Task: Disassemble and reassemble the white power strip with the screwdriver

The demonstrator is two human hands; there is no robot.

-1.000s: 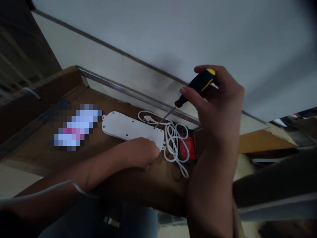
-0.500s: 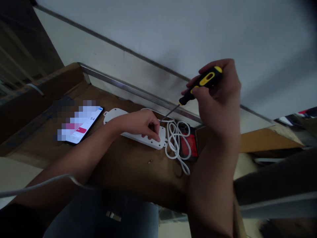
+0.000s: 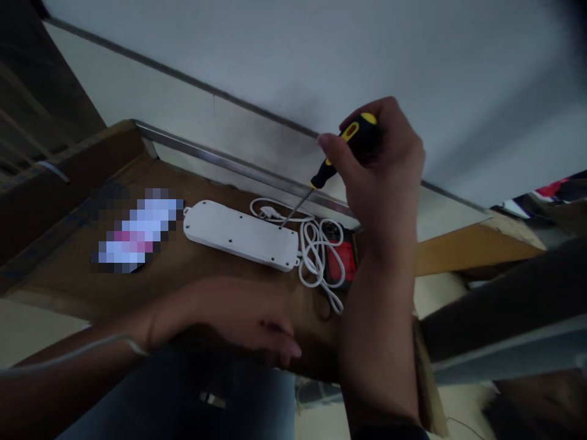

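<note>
**Black-and-yellow screwdriver (image 3: pixel 360 135) tip at a screw hole in a white plastic power strip (image 3: pixel 241 235)**

The right hand (image 3: pixel 380 168), at upper centre-right of the frame, is closed around the screwdriver's rounded handle, with the fingers wrapped over it. The thin steel shaft (image 3: pixel 298 205) slants down and to the left, and its tip meets a small round hole near the strip's upper long edge. The strip lies flat, its long, rounded back facing up, on a brown cardboard surface (image 3: pixel 220 290) at the frame's centre, with several more small holes along it.

The left hand (image 3: pixel 243 324) is just below the strip at lower centre, its fingers loosely curled and holding nothing. It is near the strip but not touching it, and a thin white cord (image 3: pixel 77 355) runs across the left forearm at lower left.

A white cable (image 3: pixel 318 260) lies in loose loops just right of the strip, and a white plug (image 3: pixel 268 212) rests behind it, close to a metal edge strip (image 3: pixel 238 165). Under the loops sits a red-and-black object (image 3: pixel 343 260), too hidden to identify. To the strip's left, near its end, lies a pixelated phone (image 3: pixel 137 232). Blue jeans (image 3: pixel 183 397) show along the bottom edge, and a pale wall (image 3: pixel 367 55) fills the top.
</note>
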